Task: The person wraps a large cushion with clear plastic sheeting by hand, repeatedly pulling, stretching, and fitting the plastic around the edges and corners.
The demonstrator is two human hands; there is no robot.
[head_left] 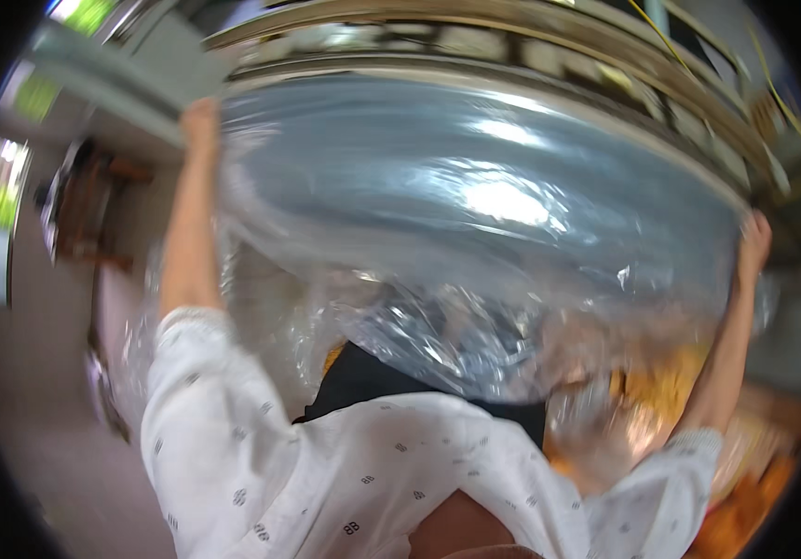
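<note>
Head view shows the left hand (200, 119) and the right hand (753, 240) at the ends of outstretched arms, both closed on opposite ends of a shiny clear plastic sheet (363, 186), finger detail blurred. The sheet spreads broad and smooth between them, then bunches in crumpled folds near the person's lap. Wooden boards (475, 17) run just beyond its far edge.

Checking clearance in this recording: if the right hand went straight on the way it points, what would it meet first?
Probably the end of the wooden rail, which lies just beyond the right hand in the picture. With one blurred view, the depth between them is unclear.
</note>
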